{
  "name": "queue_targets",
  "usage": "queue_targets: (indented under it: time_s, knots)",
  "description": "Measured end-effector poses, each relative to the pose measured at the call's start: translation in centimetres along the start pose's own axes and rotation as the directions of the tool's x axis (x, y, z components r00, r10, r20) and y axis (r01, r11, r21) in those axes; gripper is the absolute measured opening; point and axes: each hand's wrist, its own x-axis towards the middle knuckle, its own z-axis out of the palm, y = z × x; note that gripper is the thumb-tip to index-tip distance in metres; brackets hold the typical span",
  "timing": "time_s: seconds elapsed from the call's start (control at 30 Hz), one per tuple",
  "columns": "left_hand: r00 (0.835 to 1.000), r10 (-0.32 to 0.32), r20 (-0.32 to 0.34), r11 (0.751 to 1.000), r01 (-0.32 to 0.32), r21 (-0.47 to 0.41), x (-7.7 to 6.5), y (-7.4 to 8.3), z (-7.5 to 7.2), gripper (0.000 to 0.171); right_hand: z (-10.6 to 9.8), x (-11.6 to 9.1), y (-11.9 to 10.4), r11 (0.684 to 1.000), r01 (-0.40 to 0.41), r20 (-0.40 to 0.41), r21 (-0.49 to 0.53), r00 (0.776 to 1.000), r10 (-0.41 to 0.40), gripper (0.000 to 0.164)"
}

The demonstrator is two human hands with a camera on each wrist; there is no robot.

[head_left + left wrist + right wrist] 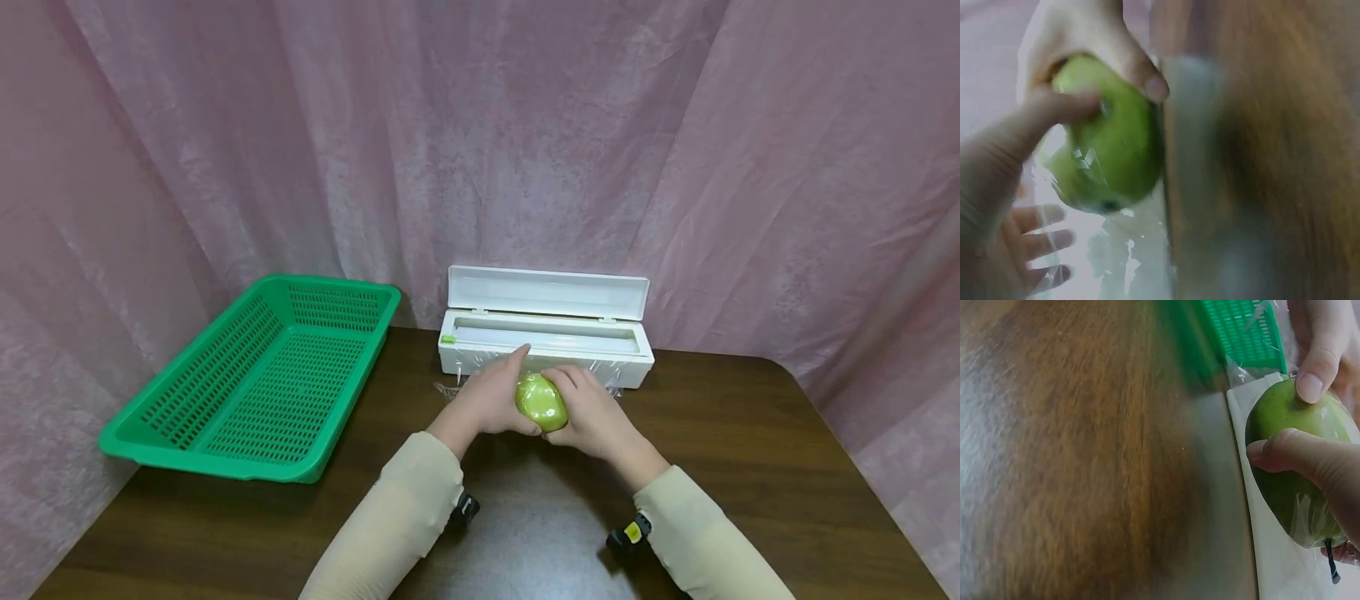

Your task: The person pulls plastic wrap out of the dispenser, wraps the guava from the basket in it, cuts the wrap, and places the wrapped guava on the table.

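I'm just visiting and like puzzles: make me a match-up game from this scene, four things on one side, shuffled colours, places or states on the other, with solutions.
Things:
1. Fruit
2. Basket
3. Box
4. Curtain

Descriptions:
A. White, with its lid standing open
B. Pink, hanging behind the table
C. Held by the left fingers and right fingers
D. Green and slotted, on the table's left side

Right pairs: 1-C, 2-D, 3-A, 4-B
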Motion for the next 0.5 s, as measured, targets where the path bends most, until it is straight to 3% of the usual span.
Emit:
queue_targets:
  time_s: [0.07,0.2,0.4,0.5]
  knots:
    - [0.997,0.054,-0.063,0.989,-0.045,0.141,-0.7,0.7,-0.2,0.109,0.0,0.0,0.1,1.0,-0.018,0.01,0.009,1.0,0.018,0.084]
    - [0.979,0.178,-0.104,0.929,-0.132,0.345,-1.8,2.2,0.1,0.089,0.0,0.1,0.4,0.998,-0.043,0.001,0.047,0.999,0.043,0.085]
    - [0.984,0.147,-0.098,0.912,-0.096,0.399,-2.0,2.8,1.3,0.091,0.1,0.2,0.5,0.988,-0.061,0.004,0.143,0.998,0.061,0.08]
    - [0.98,0.163,-0.111,0.894,-0.099,0.438,-1.7,2.7,2.0,0.096,0.1,0.1,0.5,0.978,-0.104,0.021,0.182,0.995,0.102,0.081]
